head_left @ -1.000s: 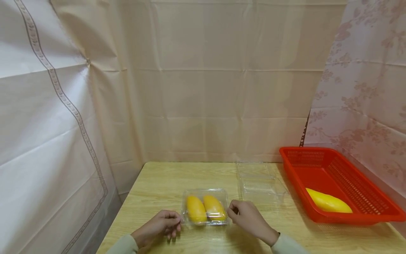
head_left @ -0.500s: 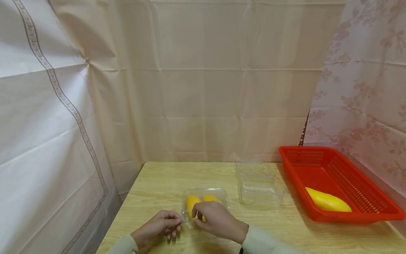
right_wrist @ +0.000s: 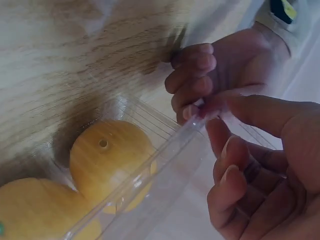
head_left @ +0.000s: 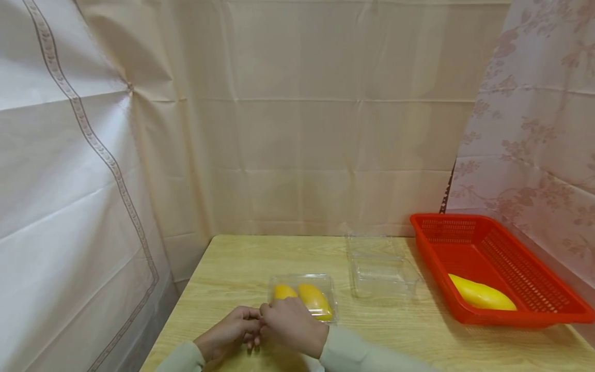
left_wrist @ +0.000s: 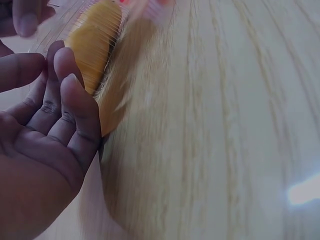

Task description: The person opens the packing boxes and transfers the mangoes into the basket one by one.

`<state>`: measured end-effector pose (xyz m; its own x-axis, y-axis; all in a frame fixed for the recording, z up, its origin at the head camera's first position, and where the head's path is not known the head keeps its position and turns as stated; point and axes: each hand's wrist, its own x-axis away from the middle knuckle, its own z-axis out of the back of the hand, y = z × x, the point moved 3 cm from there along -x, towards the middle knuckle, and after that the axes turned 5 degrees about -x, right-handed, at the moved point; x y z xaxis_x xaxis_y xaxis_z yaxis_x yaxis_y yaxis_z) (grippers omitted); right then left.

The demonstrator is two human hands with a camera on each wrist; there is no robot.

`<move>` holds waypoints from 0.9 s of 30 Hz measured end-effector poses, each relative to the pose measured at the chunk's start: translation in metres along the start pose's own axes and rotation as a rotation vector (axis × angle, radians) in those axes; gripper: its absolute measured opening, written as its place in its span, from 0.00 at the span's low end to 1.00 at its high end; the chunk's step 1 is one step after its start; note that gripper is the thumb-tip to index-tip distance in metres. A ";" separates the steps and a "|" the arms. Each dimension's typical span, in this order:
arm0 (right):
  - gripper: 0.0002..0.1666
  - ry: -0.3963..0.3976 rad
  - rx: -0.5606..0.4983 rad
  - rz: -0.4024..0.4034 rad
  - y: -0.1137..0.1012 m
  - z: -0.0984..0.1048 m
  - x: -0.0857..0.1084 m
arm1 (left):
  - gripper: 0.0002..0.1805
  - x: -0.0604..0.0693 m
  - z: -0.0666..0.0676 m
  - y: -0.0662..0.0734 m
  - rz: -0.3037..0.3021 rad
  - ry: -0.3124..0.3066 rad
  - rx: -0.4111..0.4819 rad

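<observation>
A clear plastic clamshell box (head_left: 332, 289) sits near the table's front, its lid down over two yellow-orange mangoes (head_left: 314, 299). At its front left corner my left hand (head_left: 232, 330) pinches the edge between thumb and finger. My right hand (head_left: 293, 323) reaches across the box's front to that same corner and covers part of the left mango. Seen from the right wrist, the right thumb (right_wrist: 260, 112) and a finger meet at the end of the box's rim, touching the left hand (right_wrist: 220, 75). The left wrist view shows the left palm turned up, other fingers loosely bent.
A second clear box (head_left: 381, 271), lid raised, stands farther back to the right. The red basket (head_left: 457, 315) at the table's right side holds one yellow mango (head_left: 481, 294). Cloth curtains (head_left: 297, 129) hang behind and at both sides of the wooden table (head_left: 223, 274).
My right hand has moved left from the box's front right corner, across its front, to the left corner. The left hand has stayed at its corner. The box has barely shifted.
</observation>
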<state>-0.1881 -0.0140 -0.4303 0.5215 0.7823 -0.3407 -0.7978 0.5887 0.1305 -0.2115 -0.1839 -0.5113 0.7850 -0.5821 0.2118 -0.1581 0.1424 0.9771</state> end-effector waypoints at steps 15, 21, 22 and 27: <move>0.12 -0.034 0.152 -0.060 -0.009 -0.012 -0.003 | 0.10 -0.002 0.000 0.000 0.022 0.053 -0.039; 0.15 0.038 0.246 -0.050 -0.011 -0.012 -0.002 | 0.08 -0.003 0.000 0.001 0.026 0.069 -0.052; 0.16 0.041 0.251 -0.052 -0.011 -0.013 -0.003 | 0.08 -0.003 0.000 0.001 0.027 0.070 -0.049; 0.19 0.028 0.260 -0.047 -0.013 -0.016 -0.004 | 0.08 -0.002 0.001 0.000 0.029 0.071 -0.044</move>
<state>-0.1847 -0.0284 -0.4453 0.5446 0.7491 -0.3770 -0.6667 0.6595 0.3472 -0.2137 -0.1835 -0.5114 0.8214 -0.5190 0.2366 -0.1564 0.1940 0.9685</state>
